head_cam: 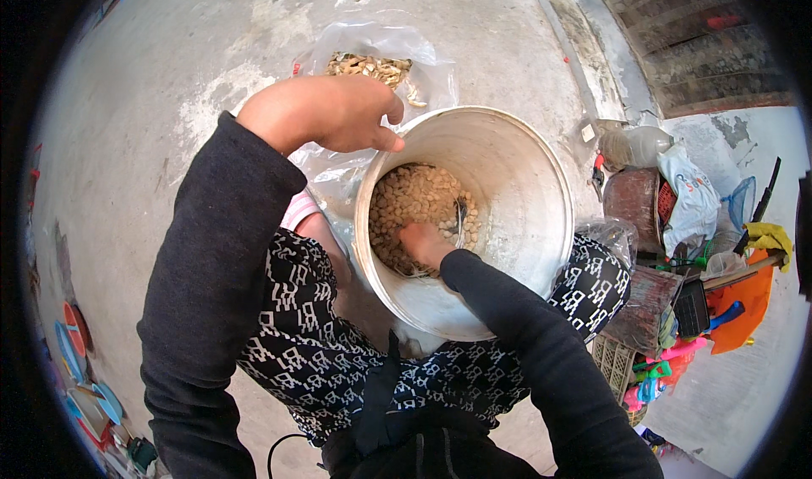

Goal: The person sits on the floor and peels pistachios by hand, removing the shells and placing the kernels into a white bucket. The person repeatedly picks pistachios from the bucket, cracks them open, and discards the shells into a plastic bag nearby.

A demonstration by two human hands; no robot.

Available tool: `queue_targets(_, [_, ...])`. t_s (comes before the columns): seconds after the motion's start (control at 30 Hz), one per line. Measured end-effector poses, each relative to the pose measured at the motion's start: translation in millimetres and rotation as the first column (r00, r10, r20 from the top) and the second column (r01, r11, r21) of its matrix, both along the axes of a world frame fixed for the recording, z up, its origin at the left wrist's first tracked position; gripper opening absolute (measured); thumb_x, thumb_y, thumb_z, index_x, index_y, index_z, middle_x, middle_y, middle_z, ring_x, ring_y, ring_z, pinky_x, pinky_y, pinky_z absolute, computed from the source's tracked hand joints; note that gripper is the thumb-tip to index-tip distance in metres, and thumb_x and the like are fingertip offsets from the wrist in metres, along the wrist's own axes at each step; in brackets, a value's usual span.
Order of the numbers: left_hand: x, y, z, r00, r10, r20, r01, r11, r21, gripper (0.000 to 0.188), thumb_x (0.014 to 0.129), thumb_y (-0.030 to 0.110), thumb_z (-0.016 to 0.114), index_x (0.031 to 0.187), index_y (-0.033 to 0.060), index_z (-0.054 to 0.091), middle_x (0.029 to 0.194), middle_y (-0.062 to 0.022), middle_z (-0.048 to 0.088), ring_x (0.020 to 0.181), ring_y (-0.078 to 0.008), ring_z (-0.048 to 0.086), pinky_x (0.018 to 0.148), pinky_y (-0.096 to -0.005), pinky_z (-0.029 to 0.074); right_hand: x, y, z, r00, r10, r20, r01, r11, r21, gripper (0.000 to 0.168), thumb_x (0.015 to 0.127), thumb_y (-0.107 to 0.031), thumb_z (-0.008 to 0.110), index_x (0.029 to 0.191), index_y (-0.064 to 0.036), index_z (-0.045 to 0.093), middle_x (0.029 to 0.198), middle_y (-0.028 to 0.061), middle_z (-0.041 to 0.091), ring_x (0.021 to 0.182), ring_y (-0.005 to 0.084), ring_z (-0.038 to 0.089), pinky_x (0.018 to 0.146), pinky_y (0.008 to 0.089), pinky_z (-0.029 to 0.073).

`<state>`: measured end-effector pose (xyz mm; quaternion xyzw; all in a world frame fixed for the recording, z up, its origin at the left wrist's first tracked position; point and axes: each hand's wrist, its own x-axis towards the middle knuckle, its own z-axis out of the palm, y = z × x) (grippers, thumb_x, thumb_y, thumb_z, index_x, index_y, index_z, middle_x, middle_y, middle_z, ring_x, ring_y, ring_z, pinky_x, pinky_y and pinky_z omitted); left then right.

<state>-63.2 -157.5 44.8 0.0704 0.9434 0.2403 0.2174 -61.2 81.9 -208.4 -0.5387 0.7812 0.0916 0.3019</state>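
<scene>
A white plastic bucket (526,181) stands tilted between my knees, its mouth toward me. Inside lies a heap of shelled nuts or beans, apparently peanuts (419,187). My right hand (425,243) reaches down into the heap, its fingertips buried from sight. Beside the hand lie a dark object (461,209) and pale strands, too unclear to name. At the bucket's far left rim is my left hand (346,114), with the thumb over the rim and the forefinger outside; its other fingers are hidden. Behind it, a clear plastic bag (438,79) lies open, containing brown shells or husks (371,67).
Concrete floor (158,86) surrounds me. Along the right wall are a large plastic bottle (644,146), a white bag (691,193), a crate (612,368) and mixed household items. Several basins (76,327) are at the far left. My patterned apron (304,339) covers my lap.
</scene>
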Motion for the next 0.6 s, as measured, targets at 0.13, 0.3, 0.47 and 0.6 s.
queue_targets(0.13, [1.1,-1.4,-3.0,1.0,0.001,0.02,-0.001,1.0,-0.005,0.04,0.085,0.03,0.058,0.109,-0.0019,0.055,0.092,-0.0188,0.063,0.085,-0.032,0.061,0.074,-0.0382,0.047,-0.6,-4.1,-0.5,0.998,0.068,0.005,-0.068,0.996,0.064,0.018,0.076,-0.007,0.053,0.09,-0.005,0.064,0.09,0.0152,0.063,0.085,0.0314,0.063,0.07,0.0397,0.052])
queue_targets(0.3, [1.5,-3.5,-3.1,1.0,0.006,0.017,-0.006,1.0,0.0,0.04,0.085,0.03,0.058,0.109,-0.0021,0.055,0.092,-0.0188,0.063,0.085,-0.0318,0.061,0.075,-0.038,0.047,-4.8,1.5,-22.4,0.997,0.038,0.069,-0.042,0.998,0.055,0.018,0.076,-0.009,0.053,0.091,-0.007,0.063,0.096,0.017,0.06,0.086,0.0325,0.061,0.069,0.0408,0.052])
queue_targets(0.47, [-0.2,-2.8,-5.0,1.0,-0.003,0.001,0.003,1.0,0.007,0.04,0.085,0.03,0.057,0.11,-0.0016,0.055,0.092,-0.0186,0.063,0.087,-0.0316,0.061,0.076,-0.0373,0.047,-15.9,21.0,-39.4,0.99,0.061,0.13,-0.02,0.955,-0.297,0.017,0.07,-0.012,0.06,0.085,-0.006,0.064,0.086,0.0152,0.061,0.072,0.0301,0.062,0.063,0.04,0.051])
queue_targets(0.6, [3.2,-3.4,1.7,0.999,0.023,0.049,-0.023,1.0,-0.005,0.044,0.085,0.033,0.057,0.113,-0.0009,0.055,0.099,-0.0196,0.062,0.093,-0.0325,0.059,0.08,-0.0382,0.046,-41.3,-1.1,-10.2,0.736,-0.321,0.596,0.337,0.937,0.089,0.012,0.069,-0.009,0.063,0.08,-0.004,0.063,0.07,0.0096,0.063,0.057,0.0188,0.058,0.052,0.0305,0.047])
